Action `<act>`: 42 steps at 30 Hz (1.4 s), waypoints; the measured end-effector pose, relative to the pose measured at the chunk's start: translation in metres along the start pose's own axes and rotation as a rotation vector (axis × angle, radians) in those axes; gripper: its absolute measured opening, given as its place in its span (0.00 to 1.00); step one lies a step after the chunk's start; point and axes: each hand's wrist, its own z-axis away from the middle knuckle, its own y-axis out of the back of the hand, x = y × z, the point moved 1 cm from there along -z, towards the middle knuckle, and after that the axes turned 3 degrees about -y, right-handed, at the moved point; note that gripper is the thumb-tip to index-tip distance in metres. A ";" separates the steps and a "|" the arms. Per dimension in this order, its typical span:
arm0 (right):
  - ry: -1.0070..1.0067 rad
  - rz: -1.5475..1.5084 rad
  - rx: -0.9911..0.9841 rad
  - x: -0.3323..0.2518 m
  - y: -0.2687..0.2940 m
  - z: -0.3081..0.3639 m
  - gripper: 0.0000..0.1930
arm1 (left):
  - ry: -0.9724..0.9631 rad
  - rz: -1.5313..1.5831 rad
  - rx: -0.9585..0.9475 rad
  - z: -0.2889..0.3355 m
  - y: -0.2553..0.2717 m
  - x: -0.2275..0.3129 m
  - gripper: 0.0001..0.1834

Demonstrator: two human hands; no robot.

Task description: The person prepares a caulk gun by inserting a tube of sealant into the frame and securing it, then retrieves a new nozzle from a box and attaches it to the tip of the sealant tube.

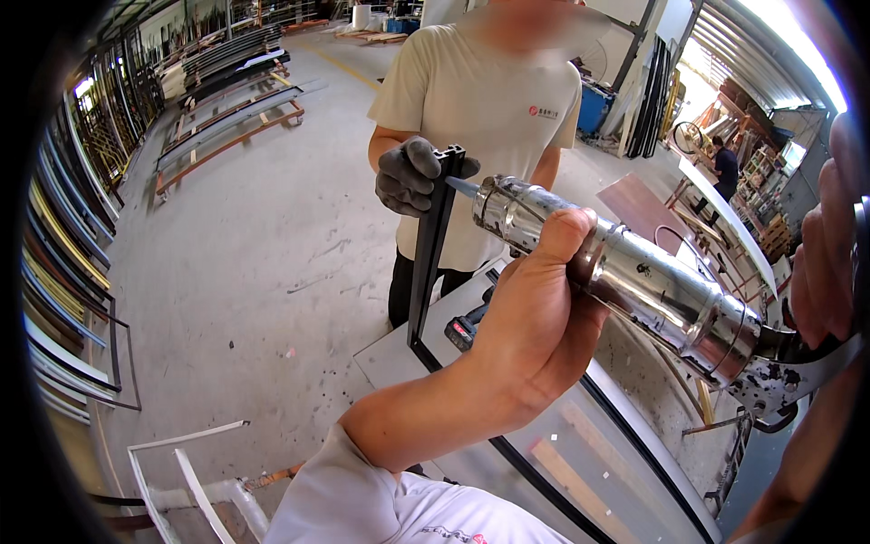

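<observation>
A silver caulking gun (657, 272) with worn, dark-spotted metal slants across the view, its pale nozzle (462, 187) pointing up-left. My left hand (544, 308) is wrapped around the front part of its barrel, thumb on top. At the right edge my right hand (823, 245) curls around the handle end, partly cut off by the rim. The nozzle tip meets or nearly meets a black metal profile (433, 245) standing upright; contact cannot be told for sure. Near its top, a co-worker's grey-gloved hand (406, 177) grips the profile.
Facing me stands a co-worker in a beige T-shirt (480, 109). A cordless tool (464, 331) lies on the worktable (385, 358), beside a black frame (526, 467). Profile racks (68, 245) line the left; a white frame (186, 453) is lower left. Another person (725, 170) is farther right.
</observation>
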 end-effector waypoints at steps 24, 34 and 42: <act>0.015 -0.035 0.163 0.066 -0.022 0.130 0.58 | -0.021 -0.250 -0.052 -0.015 -0.018 -0.022 0.08; -0.780 -1.553 0.233 0.223 -0.165 0.317 0.48 | 0.040 -0.787 0.126 0.075 0.180 -0.104 0.10; -0.586 -2.229 0.113 0.274 -0.171 0.416 0.31 | 0.163 -0.753 -0.220 0.084 0.163 -0.178 0.29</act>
